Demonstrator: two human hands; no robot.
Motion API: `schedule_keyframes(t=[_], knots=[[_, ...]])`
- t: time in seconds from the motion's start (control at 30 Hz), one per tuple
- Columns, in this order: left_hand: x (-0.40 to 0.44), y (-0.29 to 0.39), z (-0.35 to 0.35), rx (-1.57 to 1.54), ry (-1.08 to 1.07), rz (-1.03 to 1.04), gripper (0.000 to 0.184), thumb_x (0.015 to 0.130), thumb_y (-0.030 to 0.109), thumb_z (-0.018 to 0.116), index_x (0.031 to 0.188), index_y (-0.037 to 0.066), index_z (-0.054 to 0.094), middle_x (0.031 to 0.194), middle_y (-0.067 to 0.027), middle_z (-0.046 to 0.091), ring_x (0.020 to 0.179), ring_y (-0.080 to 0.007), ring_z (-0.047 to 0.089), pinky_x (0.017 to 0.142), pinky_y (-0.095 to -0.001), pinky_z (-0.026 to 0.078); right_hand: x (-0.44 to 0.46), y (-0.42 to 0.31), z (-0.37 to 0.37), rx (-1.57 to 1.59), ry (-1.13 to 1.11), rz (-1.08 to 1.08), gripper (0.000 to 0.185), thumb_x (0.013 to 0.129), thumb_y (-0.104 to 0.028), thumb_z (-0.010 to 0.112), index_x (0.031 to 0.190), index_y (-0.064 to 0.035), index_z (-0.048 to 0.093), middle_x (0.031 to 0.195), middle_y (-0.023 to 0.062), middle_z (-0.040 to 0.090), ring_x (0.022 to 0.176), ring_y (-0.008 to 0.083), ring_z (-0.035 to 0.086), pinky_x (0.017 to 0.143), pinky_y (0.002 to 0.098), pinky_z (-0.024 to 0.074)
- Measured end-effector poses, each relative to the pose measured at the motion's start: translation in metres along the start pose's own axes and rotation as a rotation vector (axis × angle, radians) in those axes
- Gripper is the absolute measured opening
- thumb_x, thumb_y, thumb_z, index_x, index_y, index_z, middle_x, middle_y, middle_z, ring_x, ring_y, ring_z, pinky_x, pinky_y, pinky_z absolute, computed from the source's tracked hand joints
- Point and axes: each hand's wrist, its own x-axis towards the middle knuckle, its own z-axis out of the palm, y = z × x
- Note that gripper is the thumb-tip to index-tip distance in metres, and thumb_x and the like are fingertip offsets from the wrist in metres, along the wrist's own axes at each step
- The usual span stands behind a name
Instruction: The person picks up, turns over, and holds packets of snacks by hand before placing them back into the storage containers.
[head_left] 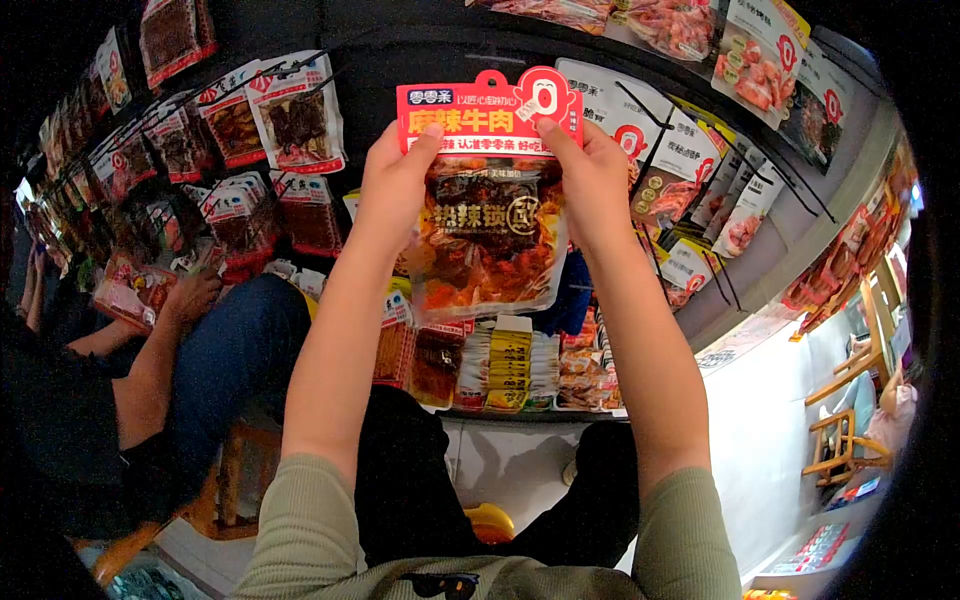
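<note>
A clear snack packet (490,250) with a red header card hangs upright in front of me, showing reddish-brown pieces inside. My left hand (392,178) grips the left end of the header, thumb on the front. On the opposite end, my right hand (597,180) pinches the card the same way. Most fingers of both hands are hidden behind the packet. Just behind and below it are boxes of small yellow and white sachets (510,365) on the low shelf.
Packets hang on wire hooks at left (295,110) and right (680,165). To my left a seated person (230,340) holds a packet (140,285). Wooden chairs (840,445) stand at the far right. Something yellow and round (490,520) shows on the floor between my legs.
</note>
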Motion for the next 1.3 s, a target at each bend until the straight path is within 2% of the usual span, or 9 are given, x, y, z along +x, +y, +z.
schedule_keyframes(t=[0.07, 0.4, 0.5, 0.57, 0.77, 0.9, 0.93, 1.07, 1.3], knots=[[0.004, -0.005, -0.003, -0.045, -0.035, -0.002, 0.023, 0.087, 0.016, 0.048, 0.103, 0.0, 0.05, 0.098, -0.0088, 0.059, 0.086, -0.014, 0.057, 0.079, -0.0279, 0.043, 0.003, 0.006, 0.0, 0.037, 0.02, -0.022, 0.019, 0.08, -0.015, 0.059, 0.084, 0.0028, 0.059, 0.076, 0.0042, 0.061, 0.064, 0.0066, 0.05, 0.059, 0.0215, 0.0397], [0.04, -0.024, -0.006, -0.01, -0.046, -0.125, 0.024, 0.087, 0.019, 0.048, 0.102, 0.001, 0.054, 0.096, -0.0064, 0.059, 0.087, -0.013, 0.054, 0.079, -0.0278, 0.04, 0.019, 0.027, -0.004, -0.004, 0.028, 0.069, 0.023, 0.081, -0.019, 0.058, 0.086, 0.0033, 0.058, 0.076, 0.0065, 0.061, 0.064, 0.0095, 0.052, 0.061, 0.0233, 0.041], [0.052, -0.03, -0.005, -0.073, -0.081, -0.129, 0.024, 0.087, 0.018, 0.048, 0.102, 0.001, 0.054, 0.096, -0.0066, 0.059, 0.086, -0.0132, 0.054, 0.079, -0.0279, 0.04, 0.007, 0.04, -0.009, 0.09, 0.03, 0.189, 0.025, 0.081, -0.02, 0.058, 0.089, 0.0035, 0.057, 0.082, 0.0082, 0.06, 0.065, 0.0108, 0.053, 0.062, 0.0245, 0.0427], [0.055, -0.029, -0.003, -0.003, -0.033, -0.162, 0.024, 0.087, 0.018, 0.048, 0.102, 0.0, 0.053, 0.096, -0.0069, 0.059, 0.086, -0.0134, 0.054, 0.078, -0.028, 0.04, -0.016, 0.04, -0.013, -0.057, -0.001, 0.502, 0.024, 0.082, -0.02, 0.057, 0.091, 0.002, 0.056, 0.087, 0.0095, 0.059, 0.067, 0.013, 0.055, 0.062, 0.0256, 0.0445], [0.069, -0.039, -0.002, -0.037, 0.004, -0.213, 0.025, 0.087, 0.021, 0.049, 0.1, 0.0, 0.053, 0.096, -0.0079, 0.058, 0.082, -0.0143, 0.054, 0.077, -0.0267, 0.04, -0.029, 0.055, -0.019, 0.244, -0.033, 0.433, 0.015, 0.085, -0.017, 0.052, 0.088, -0.0027, 0.052, 0.081, 0.007, 0.058, 0.069, 0.0151, 0.058, 0.056, 0.0306, 0.048], [0.063, -0.041, -0.007, 0.192, 0.098, -0.326, 0.029, 0.085, 0.026, 0.051, 0.099, 0.001, 0.049, 0.089, -0.0068, 0.056, 0.078, -0.0138, 0.053, 0.065, -0.0308, 0.043, -0.001, 0.059, -0.015, 0.193, 0.042, 0.462, 0.013, 0.086, -0.015, 0.05, 0.09, -0.0023, 0.052, 0.08, 0.0052, 0.057, 0.072, 0.0146, 0.056, 0.064, 0.0296, 0.0467], [0.068, -0.049, -0.015, 0.337, 0.111, -0.388, 0.029, 0.084, 0.027, 0.051, 0.099, 0.002, 0.048, 0.086, -0.0073, 0.055, 0.071, -0.0141, 0.054, 0.055, -0.0306, 0.044, 0.006, 0.058, -0.009, 0.17, 0.091, 0.473, 0.014, 0.086, -0.015, 0.05, 0.091, -0.0018, 0.051, 0.081, 0.0052, 0.057, 0.073, 0.0157, 0.055, 0.064, 0.0299, 0.0465], [0.057, -0.059, -0.025, 0.24, 0.126, -0.41, 0.025, 0.084, 0.024, 0.048, 0.099, 0.003, 0.048, 0.085, -0.0085, 0.056, 0.064, -0.0149, 0.057, 0.045, -0.0253, 0.043, 0.038, 0.076, -0.001, 0.229, 0.117, 0.437, 0.018, 0.086, -0.016, 0.05, 0.093, 0.0001, 0.05, 0.088, 0.0084, 0.056, 0.078, 0.0193, 0.055, 0.063, 0.0359, 0.049], [0.061, -0.077, -0.042, 0.249, 0.012, -0.478, 0.026, 0.085, 0.021, 0.05, 0.106, 0.007, 0.047, 0.08, -0.0038, 0.057, 0.056, -0.0111, 0.055, 0.042, -0.0261, 0.038, 0.059, 0.1, 0.008, 0.107, 0.158, 0.477, 0.018, 0.085, -0.015, 0.052, 0.094, 0.0009, 0.049, 0.101, 0.0129, 0.051, 0.086, 0.021, 0.054, 0.062, 0.0358, 0.0509]])
